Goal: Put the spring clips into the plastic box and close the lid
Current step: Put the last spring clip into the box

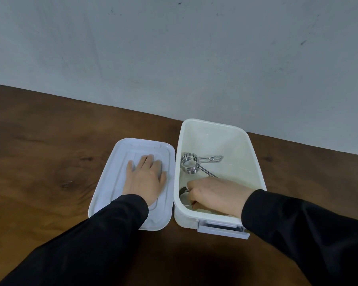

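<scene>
An open white plastic box [254, 162] stands on the brown table. One metal spring clip [191, 163] lies on the box floor, its handles pointing right. My right hand [213, 195] is inside the box near its front left corner, fingers closed around a second spring clip [184, 196], whose coil shows at my fingertips. The white lid [114, 162] lies flat on the table just left of the box. My left hand [146, 179] rests palm down on the lid with fingers spread.
The wooden table [50, 153] stretches left and toward me. A grey wall [174, 58] rises behind its far edge. A latch flap [222, 229] sticks out from the near end of the box.
</scene>
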The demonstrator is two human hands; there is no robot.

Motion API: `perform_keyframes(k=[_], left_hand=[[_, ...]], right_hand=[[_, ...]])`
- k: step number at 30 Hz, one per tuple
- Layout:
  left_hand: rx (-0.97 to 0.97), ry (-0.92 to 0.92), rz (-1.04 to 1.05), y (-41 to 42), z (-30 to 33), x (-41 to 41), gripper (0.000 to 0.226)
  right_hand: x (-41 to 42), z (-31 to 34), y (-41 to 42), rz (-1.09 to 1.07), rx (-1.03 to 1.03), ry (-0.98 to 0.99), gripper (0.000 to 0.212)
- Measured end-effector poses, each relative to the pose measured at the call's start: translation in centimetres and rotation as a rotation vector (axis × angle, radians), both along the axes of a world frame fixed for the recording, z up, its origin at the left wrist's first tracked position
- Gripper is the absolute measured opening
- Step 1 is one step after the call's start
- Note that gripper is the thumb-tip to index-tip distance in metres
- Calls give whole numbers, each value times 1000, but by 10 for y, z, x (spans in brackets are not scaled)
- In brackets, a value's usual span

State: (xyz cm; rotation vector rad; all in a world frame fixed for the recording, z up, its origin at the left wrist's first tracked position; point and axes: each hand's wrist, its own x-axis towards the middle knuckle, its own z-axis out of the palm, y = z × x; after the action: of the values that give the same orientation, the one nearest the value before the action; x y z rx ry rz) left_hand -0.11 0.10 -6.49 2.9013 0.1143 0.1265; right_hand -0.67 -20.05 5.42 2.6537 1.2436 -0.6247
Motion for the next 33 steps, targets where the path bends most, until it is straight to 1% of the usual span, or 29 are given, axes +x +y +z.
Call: perform_keyframes(k=[2, 8, 14, 17, 20, 21, 23, 25, 33], left_hand=[[-1, -17, 0, 0, -1, 0, 41], [-5, -19, 2, 1, -1, 1, 42], [-4, -14, 10, -1, 3, -2, 42], [-2, -1, 13, -1, 3, -2, 45], [2, -3, 11, -1, 3, -1, 44], [0, 0, 11, -1, 3, -1, 44], [-4, 9, 13, -1, 3, -2, 45], [-5, 10, 13, -1, 5, -2, 46], [5, 22, 11, -2, 7, -3, 46]], right_hand=[[-1, 0, -2, 75, -14, -51, 17], [2, -2, -5, 127, -27, -112, 15], [3, -3, -5, 18, -12, -13, 17], [3, -4, -5, -17, -46, 21, 22], [3, -3, -4, 26, -42, 1, 30], [3, -2, -4, 33, -32, -3, 28], [0, -1, -5, 120, -13, -59, 20], [-1, -1, -6, 175, 6, -95, 25], [-1, -2, -7, 167, 59, -108, 33]])
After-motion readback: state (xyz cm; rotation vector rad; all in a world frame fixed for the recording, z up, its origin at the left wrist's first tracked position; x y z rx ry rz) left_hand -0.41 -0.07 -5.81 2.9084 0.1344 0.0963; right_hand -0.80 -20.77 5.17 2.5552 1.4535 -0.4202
